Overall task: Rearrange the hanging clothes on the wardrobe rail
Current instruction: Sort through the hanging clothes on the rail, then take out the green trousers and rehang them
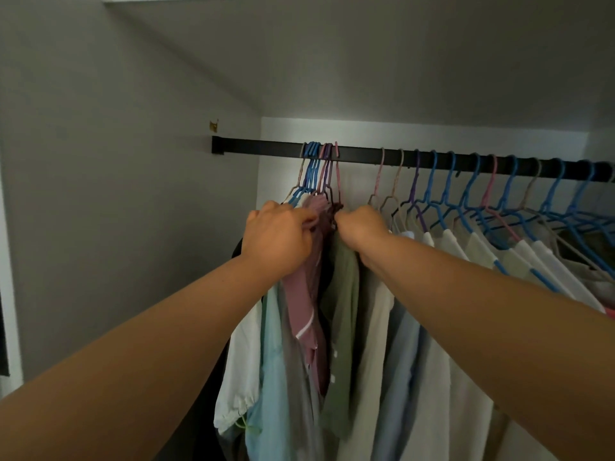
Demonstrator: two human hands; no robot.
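Note:
A black wardrobe rail point(359, 157) runs from the left wall to the right edge. Several hangers point(317, 168) are bunched tight near its left part, carrying a mauve top point(304, 294), a light blue garment point(276, 354) and a green garment point(344, 307). My left hand point(278, 236) grips the shoulder of the mauve top in that bunch. Close beside it, my right hand point(361, 226) holds the top of the green garment's hanger, fingers curled. To the right, several more hangers point(499, 191) with pale shirts point(442, 327) are spread along the rail.
The wardrobe's grey side wall point(116, 211) stands at the left, with a bare stretch of rail beside it. A sloped ceiling panel point(366, 61) is overhead. The white back wall point(466, 138) shows behind the rail.

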